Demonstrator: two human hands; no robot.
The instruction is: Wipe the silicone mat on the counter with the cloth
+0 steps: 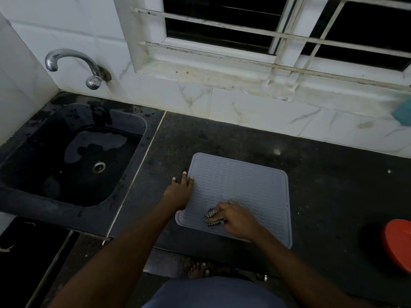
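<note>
1. Nearest to us, our right hand (235,221) curls its fingers round the cloth (212,217), a small striped wad bunched tight and pressed onto the near-left part of the silicone mat (244,185). We judge the cloth soft and light. It will fold under the palm, so a full-fingered hold bearing down suits it better than a pinch.
2. A little farther, our left hand (179,192) lies with fingers spread and fairly straight, holding nothing. Its fingertips touch the mat's left edge and the rest lies over the counter (322,185).
3. The mat lies flat on the dark counter near its front edge, to the right of the sink (66,156). It looks thin, limp and ribbed. We expect it to be light and to creep or buckle under a sideways stroke. Pinning it at the raised rim, on the side away from the stroke, seems the right hold; lifted by one corner, it would likely droop.
4. The wavy ridges may catch the cloth, so strokes along them should run easier.
5. Farther off, the sink holds a shallow puddle under the tap (73,63). A red round object (398,245) sits at the right edge, well apart from the mat.
</note>
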